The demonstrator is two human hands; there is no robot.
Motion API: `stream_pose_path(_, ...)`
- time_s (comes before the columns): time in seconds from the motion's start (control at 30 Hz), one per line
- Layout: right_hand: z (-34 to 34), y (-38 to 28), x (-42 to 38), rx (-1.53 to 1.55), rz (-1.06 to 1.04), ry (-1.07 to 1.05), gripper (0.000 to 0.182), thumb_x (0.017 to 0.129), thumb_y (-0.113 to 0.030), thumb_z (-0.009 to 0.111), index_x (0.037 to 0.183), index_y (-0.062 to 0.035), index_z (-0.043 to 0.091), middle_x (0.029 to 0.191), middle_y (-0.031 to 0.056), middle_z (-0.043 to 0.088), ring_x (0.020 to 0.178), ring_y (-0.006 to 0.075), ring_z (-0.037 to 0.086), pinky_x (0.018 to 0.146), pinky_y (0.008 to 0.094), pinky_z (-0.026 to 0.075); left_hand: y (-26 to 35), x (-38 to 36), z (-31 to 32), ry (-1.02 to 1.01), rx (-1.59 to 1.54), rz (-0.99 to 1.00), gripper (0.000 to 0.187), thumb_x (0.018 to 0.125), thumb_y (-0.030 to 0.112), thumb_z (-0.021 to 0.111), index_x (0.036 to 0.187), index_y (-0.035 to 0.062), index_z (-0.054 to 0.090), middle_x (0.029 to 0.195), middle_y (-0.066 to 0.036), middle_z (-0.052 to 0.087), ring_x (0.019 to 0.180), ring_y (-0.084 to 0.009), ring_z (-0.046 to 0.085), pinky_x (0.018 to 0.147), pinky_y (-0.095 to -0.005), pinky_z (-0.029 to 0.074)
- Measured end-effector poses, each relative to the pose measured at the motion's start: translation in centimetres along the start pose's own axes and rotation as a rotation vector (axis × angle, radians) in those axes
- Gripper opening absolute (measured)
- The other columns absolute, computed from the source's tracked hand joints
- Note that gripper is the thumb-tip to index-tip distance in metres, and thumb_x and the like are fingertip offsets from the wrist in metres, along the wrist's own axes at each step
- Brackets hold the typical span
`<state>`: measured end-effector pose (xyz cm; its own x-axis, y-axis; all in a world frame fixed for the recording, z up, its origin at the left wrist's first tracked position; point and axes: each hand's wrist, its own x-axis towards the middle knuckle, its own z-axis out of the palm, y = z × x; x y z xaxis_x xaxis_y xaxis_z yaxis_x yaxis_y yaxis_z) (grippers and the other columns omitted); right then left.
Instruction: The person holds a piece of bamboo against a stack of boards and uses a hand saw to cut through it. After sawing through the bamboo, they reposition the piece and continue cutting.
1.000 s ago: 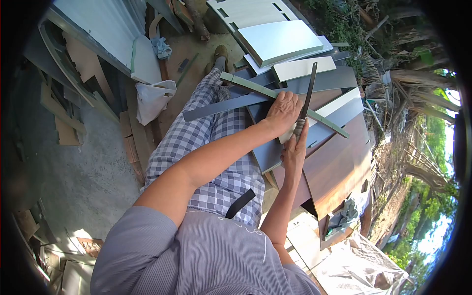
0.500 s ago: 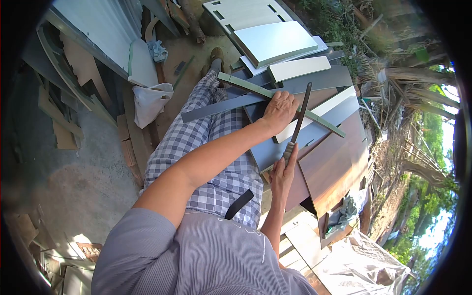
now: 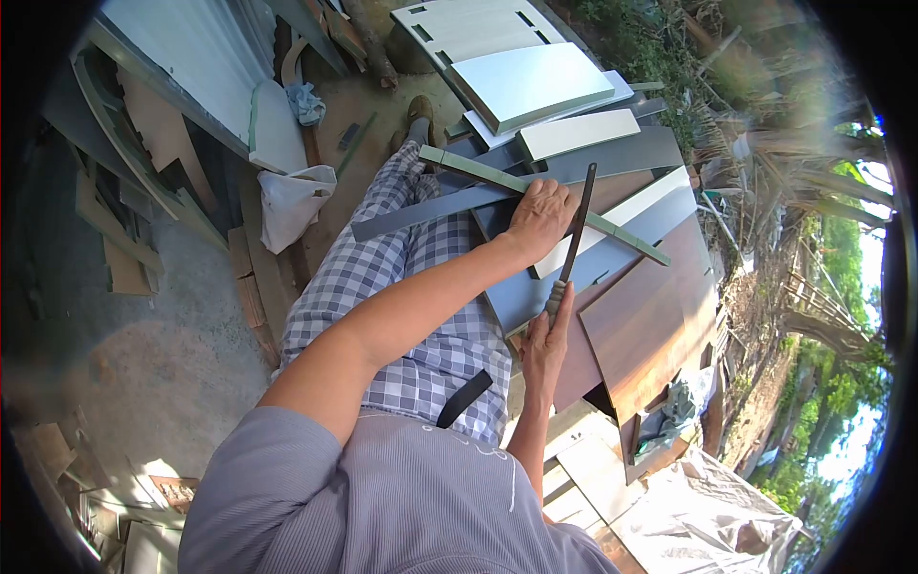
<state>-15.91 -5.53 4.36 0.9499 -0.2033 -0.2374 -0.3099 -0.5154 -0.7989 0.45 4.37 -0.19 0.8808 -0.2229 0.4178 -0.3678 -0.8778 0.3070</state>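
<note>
My left hand [image 3: 543, 216] is closed over a narrow green-edged strip of board [image 3: 469, 167], pressing it against the stacked panels. The strip lies slantwise, with both ends sticking out past my hand. My right hand [image 3: 547, 346] grips the ridged, wrapped-looking handle of a long dark hacksaw blade [image 3: 578, 230]. A small hole shows near the blade's tip. The blade crosses the strip just right of my left fingers; whether it has cut into the strip is too small to tell. Beneath the strip a grey slat [image 3: 421, 212] reaches over my checked trousers.
White panels [image 3: 531, 84] and a cream board [image 3: 581, 134] are piled at the far end. Brown wood-grain panels [image 3: 650, 316] lie on the right. Board offcuts [image 3: 158, 134] lean at the left beside a white bag [image 3: 295, 206]. Branches and brush border the right side.
The hacksaw blade and my right hand have shifted slightly left, with the handle a little nearer my body. My left hand stays on the strip, almost unmoved.
</note>
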Motion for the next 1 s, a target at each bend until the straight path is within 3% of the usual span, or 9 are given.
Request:
stream_pose_path(0.13, -0.2, -1.0, -0.7, -0.046, 0.023, 0.003, 0.057, 0.101, -0.01, 0.038, 0.152, -0.0255, 0.02, 0.068, -0.0017, 0.042, 0.053, 0.005, 0.036, 0.046, 0.0224, 0.034, 0.0, 0.0, -0.2, -0.016, -0.02, -0.006, 0.02, 0.084, 0.014, 0.052, 0.102, 0.009, 0.058, 0.092, -0.005, 0.057, 0.094, -0.0195, 0.052, 0.084, -0.0346, 0.034)
stream_pose_path(0.2, -0.5, -1.8, -1.3, -0.068, 0.07, -0.026, 0.057, 0.099, -0.012, 0.038, 0.152, -0.0227, 0.021, 0.08, 0.0103, 0.06, 0.06, 0.0159, 0.054, 0.059, 0.0321, 0.046, 0.0, 0.1, -0.2, -0.013, -0.024, -0.008, 0.02, 0.084, 0.014, 0.052, 0.102, 0.0092, 0.058, 0.092, -0.005, 0.057, 0.093, -0.0195, 0.052, 0.084, -0.0346, 0.034)
stream_pose_path(0.3, -0.9, -1.3, -1.1, -0.074, 0.103, -0.042, 0.057, 0.099, -0.012, 0.038, 0.152, -0.0227, 0.021, 0.085, 0.012, 0.062, 0.06, 0.0161, 0.055, 0.058, 0.0319, 0.046, -0.1, 0.0, 0.1, -0.005, -0.015, -0.004, 0.019, 0.084, 0.014, 0.053, 0.102, 0.0095, 0.059, 0.091, -0.005, 0.058, 0.093, -0.0197, 0.052, 0.083, -0.0347, 0.034)
stream_pose_path(0.33, -0.9, -0.8, -0.8, -0.075, 0.106, -0.04, 0.057, 0.099, -0.012, 0.038, 0.152, -0.0227, 0.021, 0.085, 0.012, 0.062, 0.06, 0.0161, 0.055, 0.058, 0.0319, 0.046, 0.0, 0.0, 0.2, 0.007, 0.001, 0.001, 0.019, 0.084, 0.014, 0.053, 0.101, 0.0096, 0.059, 0.091, -0.005, 0.058, 0.093, -0.0198, 0.052, 0.084, -0.0347, 0.034)
stream_pose_path(0.4, -0.5, -0.1, 0.5, -0.124, -0.011, 0.0, 0.057, 0.101, -0.012, 0.039, 0.152, -0.029, 0.02, 0.067, -0.0007, 0.042, 0.05, 0.0056, 0.036, 0.043, 0.0238, 0.034, 0.0, 0.0, 0.2, 0.017, -0.003, 0.0, 0.019, 0.084, 0.014, 0.053, 0.101, 0.0096, 0.059, 0.091, -0.005, 0.058, 0.093, -0.0198, 0.052, 0.084, -0.0346, 0.034)
stream_pose_path(0.63, 0.0, -1.7, 4.4, -0.147, -0.047, 0.006, 0.058, 0.101, -0.012, 0.04, 0.152, -0.0312, 0.02, 0.066, -0.0013, 0.042, 0.049, 0.006, 0.038, 0.042, 0.0236, 0.035, 0.0, 0.0, -0.2, 0.007, -0.023, -0.014, 0.019, 0.083, 0.014, 0.053, 0.101, 0.0095, 0.059, 0.091, -0.005, 0.058, 0.094, -0.0196, 0.052, 0.085, -0.0343, 0.034)
stream_pose_path(1.0, -1.3, 1.6, -1.5, -0.174, -0.017, -0.001, 0.057, 0.101, -0.013, 0.039, 0.152, -0.0309, 0.02, 0.07, -0.0002, 0.047, 0.05, 0.0048, 0.038, 0.042, 0.0224, 0.034, 0.2, 0.1, 0.2, 0.004, -0.048, -0.03, 0.018, 0.083, 0.011, 0.053, 0.1, 0.0098, 0.058, 0.092, -0.005, 0.057, 0.095, -0.0202, 0.052, 0.086, -0.0348, 0.035)
